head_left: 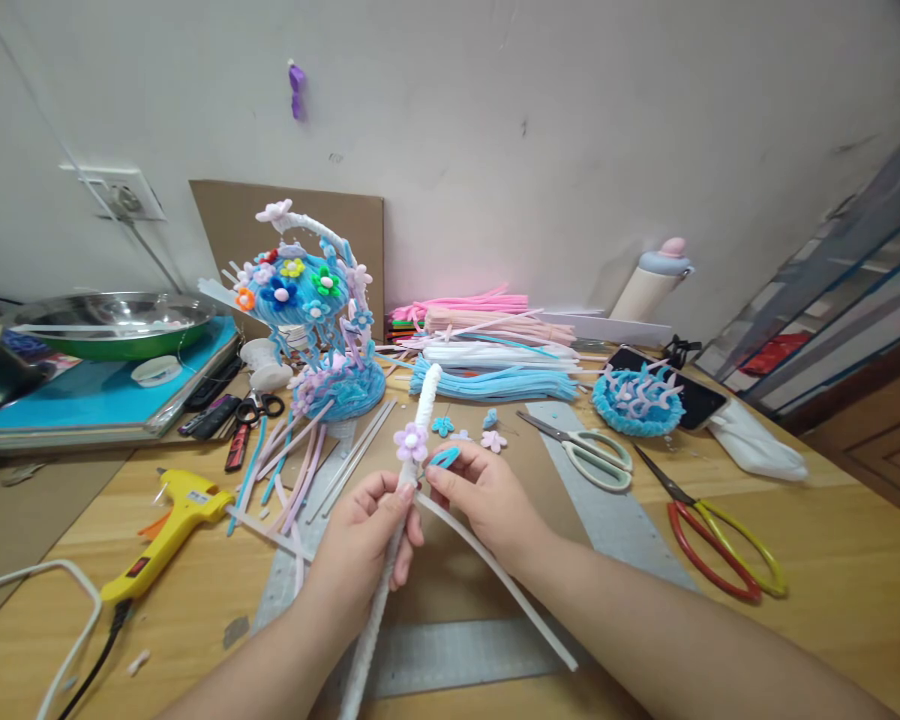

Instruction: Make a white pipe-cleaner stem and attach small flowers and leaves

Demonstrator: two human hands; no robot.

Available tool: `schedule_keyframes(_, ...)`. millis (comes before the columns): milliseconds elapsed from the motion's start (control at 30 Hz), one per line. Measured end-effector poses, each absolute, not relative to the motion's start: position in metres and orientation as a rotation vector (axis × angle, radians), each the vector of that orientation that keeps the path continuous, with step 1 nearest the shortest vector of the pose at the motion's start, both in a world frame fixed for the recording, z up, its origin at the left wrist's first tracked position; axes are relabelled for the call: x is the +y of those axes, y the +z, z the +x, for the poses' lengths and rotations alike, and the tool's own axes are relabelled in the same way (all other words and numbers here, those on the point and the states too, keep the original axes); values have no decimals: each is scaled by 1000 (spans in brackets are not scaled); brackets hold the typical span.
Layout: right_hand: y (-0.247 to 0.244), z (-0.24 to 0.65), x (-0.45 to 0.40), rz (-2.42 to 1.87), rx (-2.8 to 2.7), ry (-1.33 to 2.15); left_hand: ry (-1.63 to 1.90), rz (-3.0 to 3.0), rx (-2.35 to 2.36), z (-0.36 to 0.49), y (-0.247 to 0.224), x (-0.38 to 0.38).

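My left hand (371,530) is closed round a white pipe-cleaner-wrapped stem (428,398), which runs from its rounded top down to the bottom edge of the picture. A lilac flower (410,441) with a white centre sits on the stem just above my fingers. Between thumb and fingertips, my right hand (487,495) pinches a small blue pipe-cleaner loop (444,458) close beside that flower. From near the stem, a loose white pipe cleaner (502,577) hangs down to the right under my right hand. Small blue (442,427) and pink flowers (494,441) lie just beyond.
A yellow glue gun (172,520) with its cord lies left. Grey-handled scissors (596,455) and red-and-yellow scissors (712,540) lie right. Behind stand a flowered blue pipe-cleaner piece (300,285), pipe-cleaner bundles (495,382) and a blue round base (637,410).
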State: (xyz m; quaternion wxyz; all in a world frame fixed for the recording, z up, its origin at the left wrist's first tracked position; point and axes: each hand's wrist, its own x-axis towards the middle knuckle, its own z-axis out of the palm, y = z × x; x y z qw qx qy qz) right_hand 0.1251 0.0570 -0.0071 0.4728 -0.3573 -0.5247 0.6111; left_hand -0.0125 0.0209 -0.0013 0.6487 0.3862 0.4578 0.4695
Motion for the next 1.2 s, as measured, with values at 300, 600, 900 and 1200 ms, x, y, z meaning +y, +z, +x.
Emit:
schedule_keyframes(300,-6,124,54,-937,-1249,1472,1088,891,1076,-13,-4,23)
schedule_keyframes(600,-13,118,58,-829,-1251,1613,1106,921,1137,-8,-4,21)
schedule_keyframes(900,-18,109,54,-933,-1189,1572,1110,946,1181,-8,-10,22)
schedule_keyframes(1200,-19,104,50,-934,-1150,1494,1126,939,1174,-8,-9,21)
